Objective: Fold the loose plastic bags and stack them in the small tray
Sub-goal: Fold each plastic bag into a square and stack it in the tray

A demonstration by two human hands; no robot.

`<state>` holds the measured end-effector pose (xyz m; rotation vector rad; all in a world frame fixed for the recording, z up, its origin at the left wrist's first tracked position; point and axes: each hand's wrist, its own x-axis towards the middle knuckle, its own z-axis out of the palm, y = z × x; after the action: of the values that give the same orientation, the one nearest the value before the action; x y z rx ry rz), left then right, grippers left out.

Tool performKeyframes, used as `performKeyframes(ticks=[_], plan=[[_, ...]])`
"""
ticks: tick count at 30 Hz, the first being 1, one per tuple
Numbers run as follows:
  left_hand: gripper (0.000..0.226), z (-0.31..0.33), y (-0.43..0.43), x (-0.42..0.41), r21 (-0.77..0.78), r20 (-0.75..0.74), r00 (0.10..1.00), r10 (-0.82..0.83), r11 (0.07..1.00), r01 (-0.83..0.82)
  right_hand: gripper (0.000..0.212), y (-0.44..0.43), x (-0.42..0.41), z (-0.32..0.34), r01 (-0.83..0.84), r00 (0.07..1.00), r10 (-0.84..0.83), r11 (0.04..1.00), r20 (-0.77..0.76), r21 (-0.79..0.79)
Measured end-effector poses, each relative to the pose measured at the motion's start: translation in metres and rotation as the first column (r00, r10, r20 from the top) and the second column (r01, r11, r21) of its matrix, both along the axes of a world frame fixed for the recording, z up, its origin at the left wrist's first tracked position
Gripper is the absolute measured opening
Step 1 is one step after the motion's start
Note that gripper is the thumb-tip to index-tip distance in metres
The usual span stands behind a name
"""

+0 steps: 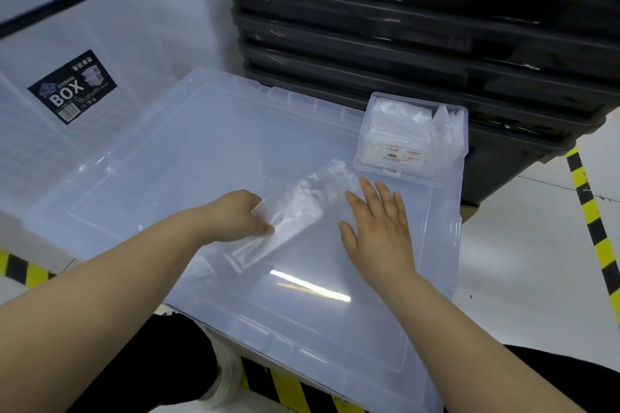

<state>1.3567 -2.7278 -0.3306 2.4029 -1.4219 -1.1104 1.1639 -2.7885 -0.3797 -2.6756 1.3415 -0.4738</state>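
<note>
Dark trousers (161, 362) were seen at the bottom edge, and two bare forearms (100, 285) were stretched over them onto a large clear lid (188, 151). A loose plastic bag (302, 208), clear and crumpled, was laid slantwise on the middle of that lid, partly doubled over along its length. Its near left edge was gripped by the left hand (240, 214), whose fingers were curled round the film. The right hand (379, 228) was laid flat just beside the bag's right side, fingers straight and slightly spread, nothing held; whether film lay under the palm could not be told. The small tray (406, 176), clear-walled, was set on the lid's far right corner, just beyond the right fingertips, and folded bags (399, 117) were stacked inside it. Black crates (402, 30) were piled behind the tray. A clear storage box (72, 87) with a black label was stood at the left, and yellow-and-black tape (592, 211) was laid on the pale floor (520, 261)
</note>
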Motion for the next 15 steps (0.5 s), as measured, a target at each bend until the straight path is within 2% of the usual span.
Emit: performKeyframes(ticks=[3,5,8,10,12,15], plan=[[0.023,-0.001,0.011,-0.006,-0.106,-0.186,0.958,0.220,0.964,-0.242,0.046,0.002,0.002,0.001,-0.078,0.994,0.086,0.992,0.072,-0.101],[0.023,-0.006,0.015,-0.014,-0.135,-0.336,0.869,0.362,0.895,-0.425,0.044,0.004,0.002,-0.002,-0.173,0.978,0.188,0.974,0.094,-0.149],[0.019,-0.014,0.015,-0.033,-0.058,-0.512,0.698,0.500,0.791,-0.609,0.038,0.006,0.001,-0.009,-0.318,0.944,0.329,0.924,0.018,-0.211],[0.019,-0.018,0.011,-0.044,-0.002,-0.580,0.617,0.532,0.756,-0.654,0.050,0.008,0.001,-0.012,-0.376,0.926,0.377,0.906,-0.030,-0.194],[0.019,-0.020,0.008,-0.052,0.028,-0.615,0.575,0.540,0.744,-0.668,0.062,0.009,0.000,-0.011,-0.403,0.915,0.401,0.902,-0.046,-0.156],[0.018,-0.022,0.008,-0.052,0.026,-0.626,0.570,0.533,0.744,-0.668,0.058,0.009,0.000,-0.012,-0.431,0.900,0.435,0.891,-0.008,-0.142]])
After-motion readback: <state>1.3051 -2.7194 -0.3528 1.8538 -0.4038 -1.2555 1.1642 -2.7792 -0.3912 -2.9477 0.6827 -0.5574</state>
